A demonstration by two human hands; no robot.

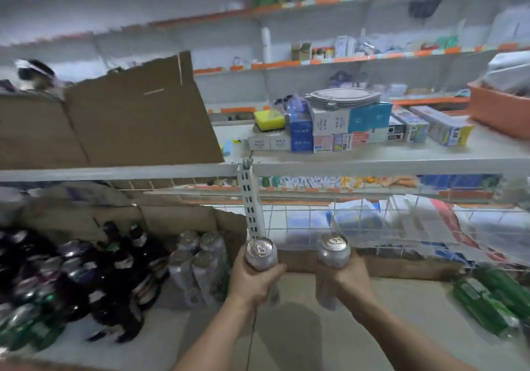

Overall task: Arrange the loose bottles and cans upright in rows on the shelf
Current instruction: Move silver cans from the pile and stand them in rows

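Left hand (252, 280): fingers and thumb curled round a tall silver can, the left can (261, 253), gripped about mid-body. The can is upright, pull-tab top facing the camera, and its base shows below the fingers.

Right hand (351, 274): wrapped the same way round a second silver can, the right can (334, 251), also upright with its top visible. The two cans are apart and roughly level, both held above the front of the lower shelf (381, 316) and touching nothing but the hands.

On the shelf, left of the left hand: four cans (198, 258) of the same kind stand upright in a tight two-by-two block. Further left is an unordered mass of dark bottles (120, 264), some upright, mixed with cans lying at various angles; blur prevents a count. At the far right of the shelf, green bottles (493, 303) lie on their sides.

Behind the left can a white slotted post (251, 201) rises to the upper shelf (401, 157). A wire mesh (372, 221) spans the back to its right, with blurred packaged goods behind it.

Upper shelf: an open cardboard box (120, 118) at left; stacked small boxes (344, 132) at centre carrying a pile of plates (341, 96); a yellow sponge (269, 119) beside them; an orange basket (499, 112) at far right.
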